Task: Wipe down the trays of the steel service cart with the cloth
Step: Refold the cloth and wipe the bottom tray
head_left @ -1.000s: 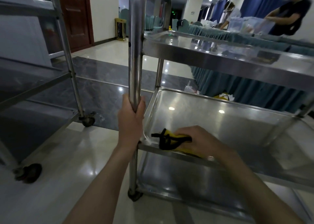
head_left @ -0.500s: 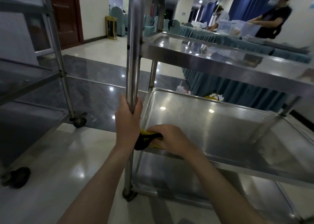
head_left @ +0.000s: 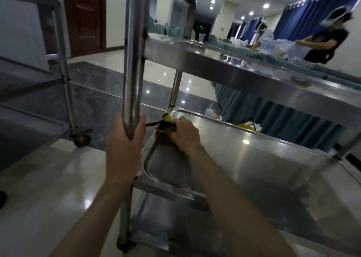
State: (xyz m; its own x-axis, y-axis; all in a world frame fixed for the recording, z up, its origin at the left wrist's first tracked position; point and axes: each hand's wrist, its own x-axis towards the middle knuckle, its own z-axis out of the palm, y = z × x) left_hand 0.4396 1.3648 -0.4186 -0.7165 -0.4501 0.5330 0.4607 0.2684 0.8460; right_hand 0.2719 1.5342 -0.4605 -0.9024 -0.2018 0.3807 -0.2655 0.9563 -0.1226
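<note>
Left hand [head_left: 125, 149] gripping the cart post [head_left: 133, 61], right hand [head_left: 185, 134] clutching the cloth [head_left: 166, 123] should press firmly into the middle tray [head_left: 254, 159] corner.

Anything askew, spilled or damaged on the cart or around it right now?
Nothing on the cart stands out. The right hand presses the yellow cloth into the middle tray's far-left corner; the left hand grips the upright post. Crumpled wrappers lie on the floor beyond the tray.
</note>
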